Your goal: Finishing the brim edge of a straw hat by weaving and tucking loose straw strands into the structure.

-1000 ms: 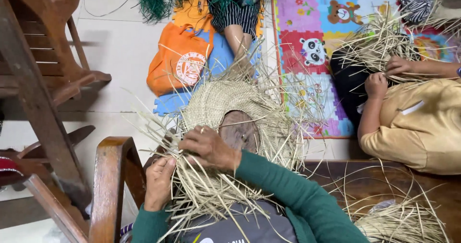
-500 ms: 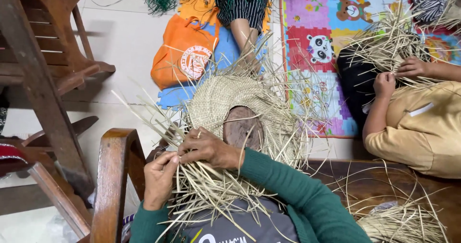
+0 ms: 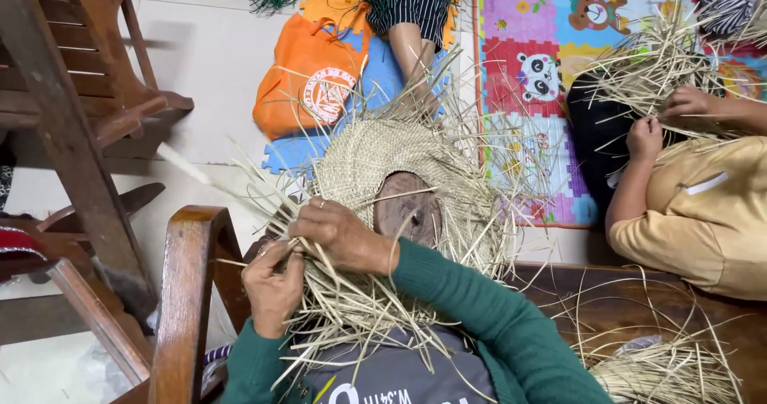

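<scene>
Straw [image 3: 351,308] fans out at lower centre, running into the half-woven hat [image 3: 375,164] at mid-frame. Left hand [image 3: 272,284] pinches strands at the rim; right hand [image 3: 343,232] closes over them. Best keep each strand taut and flat while crossing.

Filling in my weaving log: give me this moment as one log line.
left hand: pinching straw strands | right hand: pressing on woven straw piece | wooden block under weave | nearby: another person's hands weaving
</scene>
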